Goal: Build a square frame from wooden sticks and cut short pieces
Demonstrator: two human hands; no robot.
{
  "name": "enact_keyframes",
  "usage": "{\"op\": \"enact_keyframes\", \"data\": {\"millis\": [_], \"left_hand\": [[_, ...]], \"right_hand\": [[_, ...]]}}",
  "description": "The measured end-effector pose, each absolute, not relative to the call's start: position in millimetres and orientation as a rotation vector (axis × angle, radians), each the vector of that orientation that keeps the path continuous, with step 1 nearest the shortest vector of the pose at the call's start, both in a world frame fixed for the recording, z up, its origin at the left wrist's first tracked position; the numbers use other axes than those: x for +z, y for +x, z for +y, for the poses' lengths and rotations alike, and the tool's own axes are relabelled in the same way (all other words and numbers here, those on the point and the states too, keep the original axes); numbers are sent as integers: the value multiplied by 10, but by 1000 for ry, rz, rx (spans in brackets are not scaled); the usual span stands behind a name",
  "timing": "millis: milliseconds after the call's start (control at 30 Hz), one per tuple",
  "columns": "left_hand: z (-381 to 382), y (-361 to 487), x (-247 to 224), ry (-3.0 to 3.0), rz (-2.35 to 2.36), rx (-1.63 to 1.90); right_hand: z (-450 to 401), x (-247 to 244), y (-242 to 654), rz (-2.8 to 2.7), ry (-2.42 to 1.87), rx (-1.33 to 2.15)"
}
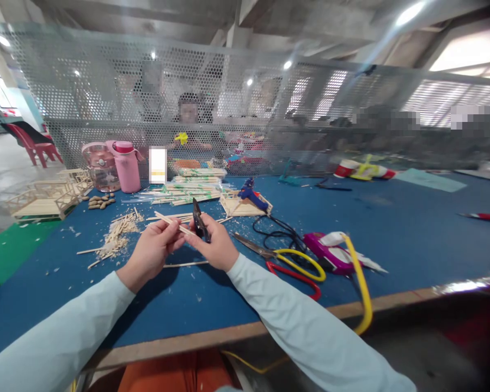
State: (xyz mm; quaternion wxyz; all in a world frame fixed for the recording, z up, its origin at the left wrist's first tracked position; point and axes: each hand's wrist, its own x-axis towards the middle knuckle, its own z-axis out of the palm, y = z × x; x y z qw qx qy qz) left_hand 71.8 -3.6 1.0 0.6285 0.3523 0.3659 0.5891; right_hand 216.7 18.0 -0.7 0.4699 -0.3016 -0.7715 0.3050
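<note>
My left hand [159, 246] is closed in a pinch on thin wooden sticks [167, 219], which point up and to the left. Close beside it, my right hand [216, 242] is wrapped round a black pliers-like tool [199, 220] standing nearly upright. The fingertips of both hands meet near the sticks' lower ends; whether the tool touches the sticks I cannot tell. More loose sticks lie behind the hands, and a single stick [185, 264] rests on the blue table below them. A heap of cut stick pieces [120, 234] is to the left.
Scissors [296, 264], a purple-and-white device [330, 253] and a black cable [280, 231] lie to the right. Behind are a blue glue gun [253, 196] on a stick frame, wrapped sticks [191, 185] and a pink bottle [127, 169]. Small stick models [43, 201] stand far left.
</note>
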Motion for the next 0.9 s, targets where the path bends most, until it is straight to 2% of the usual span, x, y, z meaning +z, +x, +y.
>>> {"op": "enact_keyframes", "data": {"millis": [500, 700, 900], "left_hand": [[-30, 687, 69, 749, 899, 1392], [-33, 704, 34, 793, 938, 1408], [19, 627, -6, 894, 920, 1270]], "right_hand": [[210, -44, 2183, -1781, -626, 984], [215, -66, 2184, -1769, -654, 922], [199, -43, 2198, -1816, -646, 1023]]}}
